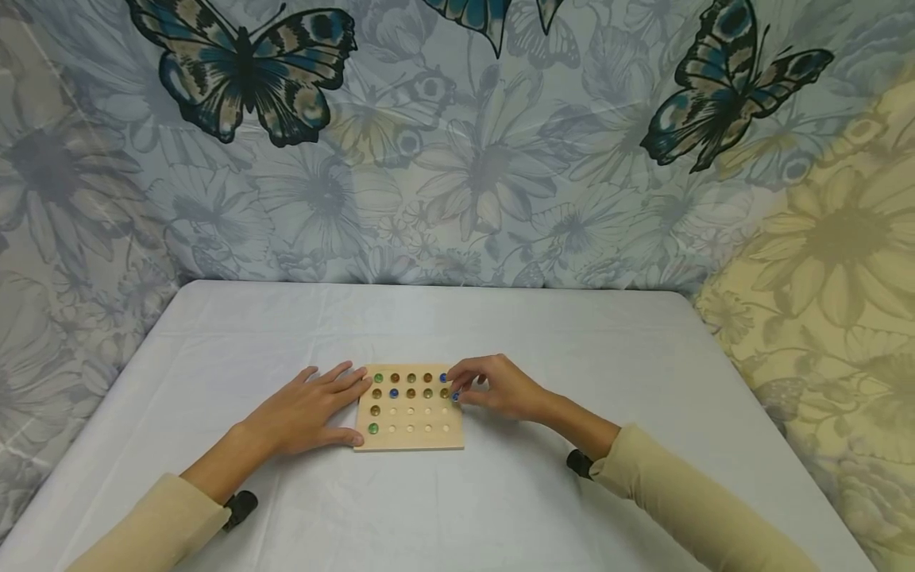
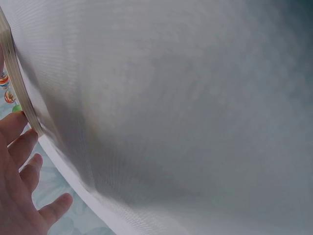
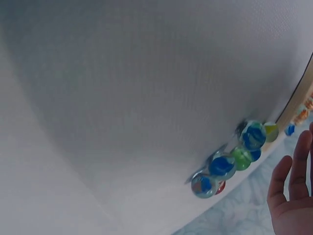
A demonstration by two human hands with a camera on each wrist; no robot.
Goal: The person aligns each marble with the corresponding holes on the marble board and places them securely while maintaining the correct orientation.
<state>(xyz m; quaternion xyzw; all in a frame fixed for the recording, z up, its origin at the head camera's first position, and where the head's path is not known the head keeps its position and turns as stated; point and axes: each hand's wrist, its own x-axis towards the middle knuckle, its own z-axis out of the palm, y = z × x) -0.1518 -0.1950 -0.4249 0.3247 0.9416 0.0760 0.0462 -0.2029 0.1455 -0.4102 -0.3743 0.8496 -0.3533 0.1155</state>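
Past the board's [image 1: 419, 420] right edge, cloth [image 1: 579, 357] spreads beneath the right hand [image 1: 502, 389].

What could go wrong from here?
The small blue glass marble pinched by the right hand could slip and roll away. The loose multicoloured glass marbles on the white cloth near that hand might get knocked and scatter. If the left hand at its edge shifts, the rectangular pale wooden board could jolt and unseat its round glass marbles.
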